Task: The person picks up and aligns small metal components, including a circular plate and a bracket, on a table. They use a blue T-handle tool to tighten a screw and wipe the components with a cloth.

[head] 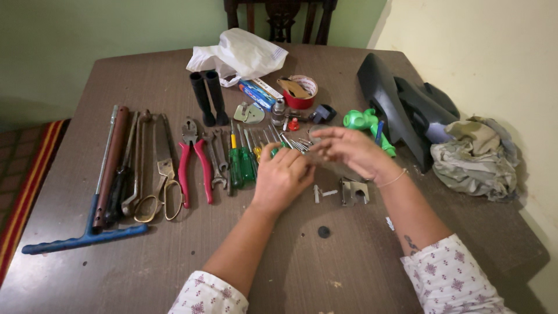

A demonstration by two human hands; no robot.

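Observation:
My left hand (282,177) lies with curled fingers on the brown table (174,267), just right of the green-handled screwdrivers (241,163). What its fingers grip is hidden. My right hand (349,148) reaches left over a heap of nails and screws (296,142). It looks closed on a thin clear plastic bag (325,164) that is blurred between the two hands. Small white wall plugs (322,192) and a metal bracket (354,192) lie just below the hands.
Tools lie in a row at left: a blue T-handle wrench (87,235), brown pipe (110,163), scissors (165,186), red pliers (195,163), spanners (218,157). Behind are black tubes (209,96), a white bag (241,52), red tape (302,93). At right are a green fitting (363,122), black casing (401,110), cloth (474,154).

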